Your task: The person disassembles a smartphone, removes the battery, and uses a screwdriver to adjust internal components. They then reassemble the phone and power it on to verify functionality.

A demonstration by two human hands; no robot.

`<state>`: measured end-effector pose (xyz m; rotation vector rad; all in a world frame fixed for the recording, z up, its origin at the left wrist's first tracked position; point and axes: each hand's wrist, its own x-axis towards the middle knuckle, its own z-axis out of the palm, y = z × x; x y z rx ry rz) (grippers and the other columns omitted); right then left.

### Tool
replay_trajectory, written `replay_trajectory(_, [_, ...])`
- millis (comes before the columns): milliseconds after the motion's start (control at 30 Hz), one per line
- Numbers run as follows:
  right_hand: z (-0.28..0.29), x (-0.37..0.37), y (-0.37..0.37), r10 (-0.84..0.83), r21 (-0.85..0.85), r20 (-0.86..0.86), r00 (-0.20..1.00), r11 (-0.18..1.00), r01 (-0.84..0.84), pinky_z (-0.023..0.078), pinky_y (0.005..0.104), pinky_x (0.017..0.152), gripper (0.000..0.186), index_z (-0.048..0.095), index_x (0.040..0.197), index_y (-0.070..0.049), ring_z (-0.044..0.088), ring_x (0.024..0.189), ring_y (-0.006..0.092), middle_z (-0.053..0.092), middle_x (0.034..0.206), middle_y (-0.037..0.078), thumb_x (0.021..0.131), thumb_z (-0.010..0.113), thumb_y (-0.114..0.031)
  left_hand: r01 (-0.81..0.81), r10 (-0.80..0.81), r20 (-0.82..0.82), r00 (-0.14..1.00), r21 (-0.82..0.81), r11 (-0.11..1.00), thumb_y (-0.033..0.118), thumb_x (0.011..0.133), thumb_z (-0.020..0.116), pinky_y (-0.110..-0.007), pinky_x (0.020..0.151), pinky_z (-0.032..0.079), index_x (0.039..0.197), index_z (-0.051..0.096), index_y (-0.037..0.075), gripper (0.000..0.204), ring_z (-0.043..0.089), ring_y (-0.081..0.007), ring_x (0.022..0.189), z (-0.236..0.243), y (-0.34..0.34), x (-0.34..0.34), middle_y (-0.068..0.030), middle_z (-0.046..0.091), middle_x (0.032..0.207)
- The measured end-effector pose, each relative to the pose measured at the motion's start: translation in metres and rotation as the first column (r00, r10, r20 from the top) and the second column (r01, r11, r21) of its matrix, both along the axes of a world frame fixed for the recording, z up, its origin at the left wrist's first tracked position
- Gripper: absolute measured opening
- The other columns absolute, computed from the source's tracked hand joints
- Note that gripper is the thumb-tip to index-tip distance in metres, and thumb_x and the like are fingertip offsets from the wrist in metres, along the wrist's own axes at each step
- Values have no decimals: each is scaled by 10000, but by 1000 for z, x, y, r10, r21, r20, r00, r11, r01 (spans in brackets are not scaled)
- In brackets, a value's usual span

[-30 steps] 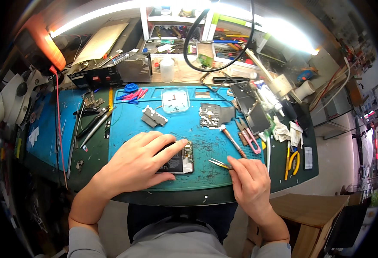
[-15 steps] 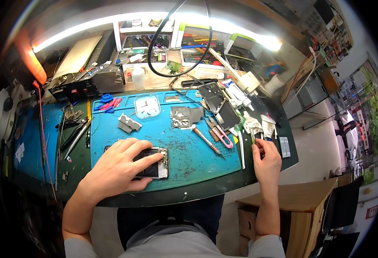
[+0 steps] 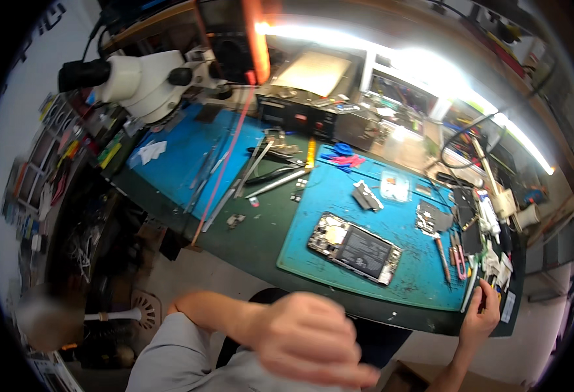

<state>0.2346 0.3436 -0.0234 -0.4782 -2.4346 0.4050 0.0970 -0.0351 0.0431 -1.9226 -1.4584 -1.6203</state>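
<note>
An opened phone (image 3: 362, 251), with a black battery and bare circuitry, lies on the blue mat (image 3: 310, 196), uncovered by either hand. Below it, off the desk's front edge, my left hand (image 3: 310, 340) is smeared by motion; its fingers look bent, but their grip cannot be told. At the mat's right, my right hand (image 3: 483, 310) pinches something indistinct among tools, including pink-handled scissors (image 3: 460, 261) and a brown-handled tool (image 3: 443, 258). Grey metal shield pieces (image 3: 430, 217) lie above the phone, near a clear plastic box (image 3: 395, 185).
At the back left stands a white microscope (image 3: 136, 85) over a second blue mat (image 3: 169, 157). A pink cable (image 3: 231, 150) runs down across the desk. A black power box (image 3: 296, 114), tool shelves and a looped black cable stand along the back. A white fan (image 3: 117, 313) is below left.
The view has swung left, bringing the microscope in. My left hand has let go of the phone and dropped below the desk edge. My right hand has moved from the tweezers' earlier spot toward the right-hand tools.
</note>
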Motion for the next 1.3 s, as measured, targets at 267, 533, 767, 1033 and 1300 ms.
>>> replay_trajectory(267, [-5, -18, -28, 132, -71, 44, 990, 989, -128, 479, 304, 662, 186, 722, 1182, 30, 614, 767, 169, 670, 927, 90, 1014, 644, 16, 183, -297, 276, 914, 371, 910, 122, 975, 784, -275, 528, 469, 980, 817, 30, 98, 666, -185, 671, 9, -31, 38, -113, 729, 945])
replay_trajectory(533, [-12, -24, -35, 182, -78, 77, 980, 981, -176, 491, 322, 678, 181, 705, 1189, 41, 634, 797, 205, 686, 991, 124, 1030, 628, 2, 240, -381, 462, 801, 335, 911, 63, 953, 763, -342, 626, 553, 1118, 703, -16, 193, 694, -233, 767, -4, -73, 26, -103, 723, 958])
replay_trajectory(767, [-9, -29, -36, 200, -60, 62, 978, 979, -196, 483, 324, 670, 163, 703, 1171, 41, 615, 774, 200, 667, 943, 116, 1034, 630, -9, -883, 995, -97, 13, -467, -34, 119, 988, 718, -382, 711, 571, 1063, 685, 31, 120, 713, -273, 834, -46, -180, -95, -107, 706, 1037])
replay_trajectory(1033, [0, -40, -50, 226, -81, 35, 973, 971, -223, 483, 318, 663, 147, 707, 1149, 45, 609, 761, 184, 658, 918, 105, 1026, 645, -9, -743, 870, -482, 105, -620, -254, 148, 904, 751, -477, 782, 597, 962, 737, -22, 180, 739, -379, 890, -56, -183, -160, -207, 742, 963])
replay_trajectory(1300, [5, -33, -44, 196, -121, 47, 980, 975, -189, 485, 324, 686, 144, 714, 1124, 57, 615, 754, 179, 660, 892, 105, 1028, 641, -22, -631, 717, -672, 185, -641, -438, 99, 806, 705, -531, 723, 604, 869, 723, -15, 131, 741, -448, 832, -43, -176, -187, -241, 743, 868])
